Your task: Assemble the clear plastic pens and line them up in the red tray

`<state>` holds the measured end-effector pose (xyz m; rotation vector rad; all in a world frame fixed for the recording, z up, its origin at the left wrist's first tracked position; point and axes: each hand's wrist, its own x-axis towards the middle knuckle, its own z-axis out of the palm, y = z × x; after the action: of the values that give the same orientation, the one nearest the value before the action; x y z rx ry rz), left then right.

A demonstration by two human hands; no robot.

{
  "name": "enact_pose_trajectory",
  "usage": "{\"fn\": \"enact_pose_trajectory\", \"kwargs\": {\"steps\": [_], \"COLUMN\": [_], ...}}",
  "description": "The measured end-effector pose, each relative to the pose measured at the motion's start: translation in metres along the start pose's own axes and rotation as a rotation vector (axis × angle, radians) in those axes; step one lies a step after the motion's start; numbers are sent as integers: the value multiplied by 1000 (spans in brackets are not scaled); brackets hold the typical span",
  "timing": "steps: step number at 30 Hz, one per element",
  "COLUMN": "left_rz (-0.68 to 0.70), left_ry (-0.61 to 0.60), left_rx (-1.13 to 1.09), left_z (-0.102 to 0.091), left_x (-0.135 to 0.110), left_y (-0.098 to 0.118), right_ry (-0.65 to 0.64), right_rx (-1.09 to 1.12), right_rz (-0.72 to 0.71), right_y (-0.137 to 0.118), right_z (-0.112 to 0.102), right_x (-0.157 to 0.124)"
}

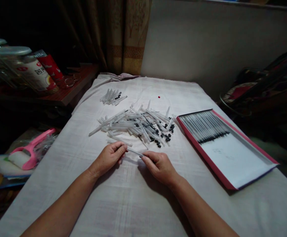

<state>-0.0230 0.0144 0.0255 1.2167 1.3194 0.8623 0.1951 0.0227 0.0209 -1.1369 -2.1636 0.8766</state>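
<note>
The left hand [110, 158] pinches one end of a slim pale tube [135, 151] between thumb and fingers, and the right hand [160, 166] grips its other end, so it spans the gap between them above the cloth-covered bench [121, 204]. A dark bit shows at the right thumb's tip (too small to make out).

Just beyond both hands lies a loose heap of clear tubes [133, 123], strewn at all angles, with thin dark rods among them. Small black caps [168, 136] cluster at the heap's side nearer the right hand. Farther out, past the heap from the left hand, sits a smaller bunch of tubes [110, 96]; a tiny red piece [159, 97] lies alone, well beyond the right hand.

To the right of the right hand, a shallow red-sided box [209, 158] holds a neat row of dark-tipped tubes [204, 123] at its far end. Well left of the left hand is a pink-handled object [32, 151].
</note>
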Motion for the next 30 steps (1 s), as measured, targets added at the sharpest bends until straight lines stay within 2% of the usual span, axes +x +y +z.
{"fn": "enact_pose_trajectory", "kwargs": {"steps": [5, 8, 10, 13, 15, 17, 19, 22, 25, 30], "left_rz": [-18, -31, -36, -53, -58, -58, -63, -80, -94, -93], "left_ry": [57, 66, 62, 51, 43, 49, 61, 78, 86, 88], "left_rx": [-151, -204, -209, -189, -177, -169, -161, -152, -143, -124], "left_z": [-1, -4, -6, -8, -8, -8, -7, -6, -7, -6], "left_x": [2, 2, 2, 2, 3, 3, 3, 3, 4, 4], "left_y": [1, 3, 2, -1, -3, -3, -1, 3, 4, 2], "right_ry": [86, 267, 428, 635, 731, 793, 790, 723, 634, 557], "right_rx": [-83, -102, -112, -181, -268, -409, -563, -703, -738, -783], "right_rz": [10, -65, -81, 16, 172, 388, 562, 723, 809, 836], "right_y": [-8, -4, 5, 35, 63, 93, 120, 145, 153, 159], "right_z": [-5, -23, -45, -96, -135, -171, -197, -211, -207, -196], "right_x": [3, 3, 2, 0, -1, -1, 0, 5, 13, 22]}}
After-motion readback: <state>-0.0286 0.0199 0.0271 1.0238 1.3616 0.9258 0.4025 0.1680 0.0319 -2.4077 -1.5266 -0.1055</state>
